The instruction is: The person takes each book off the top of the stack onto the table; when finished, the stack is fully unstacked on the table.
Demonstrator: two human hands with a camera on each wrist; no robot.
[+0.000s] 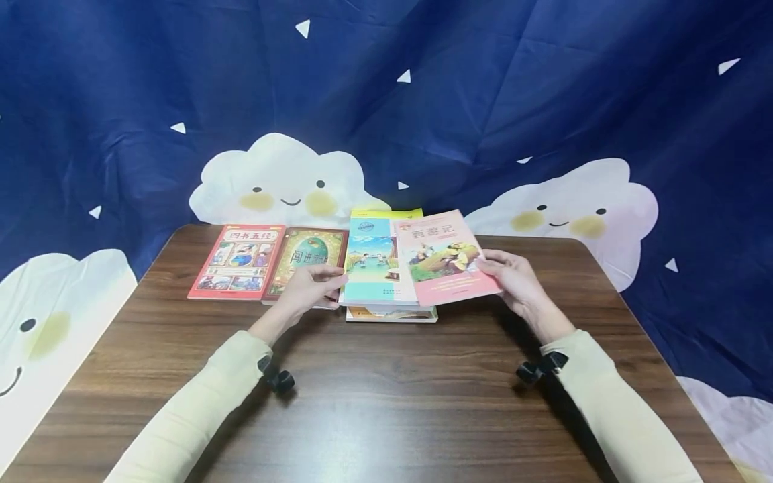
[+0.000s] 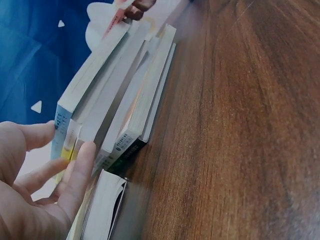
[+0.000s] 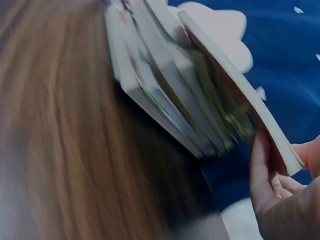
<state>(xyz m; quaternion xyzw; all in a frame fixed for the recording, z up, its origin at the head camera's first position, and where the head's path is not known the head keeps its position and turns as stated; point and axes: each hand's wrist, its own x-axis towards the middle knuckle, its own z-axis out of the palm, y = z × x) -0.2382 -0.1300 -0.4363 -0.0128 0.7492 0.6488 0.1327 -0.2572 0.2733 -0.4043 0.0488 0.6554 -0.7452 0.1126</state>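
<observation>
A pink book (image 1: 447, 258) lies slanted over the right part of a stack, its right edge tilted off the pile. My right hand (image 1: 516, 282) pinches that edge, thumb on the cover and fingers beneath, as the right wrist view also shows (image 3: 285, 195). Topmost in the stack under it is a light-blue book (image 1: 371, 268). My left hand (image 1: 308, 288) touches the stack's left side; in the left wrist view its fairly straight fingers (image 2: 82, 175) rest against the spines. Several more books (image 2: 150, 90) lie below, their covers mostly hidden.
Left of the stack lie a red book (image 1: 237, 261) and a green-and-gold book (image 1: 308, 248), side by side. Brown wooden table (image 1: 386, 389) stretches in front. Behind its far edge hangs a dark blue curtain (image 1: 423, 134) with cloud faces.
</observation>
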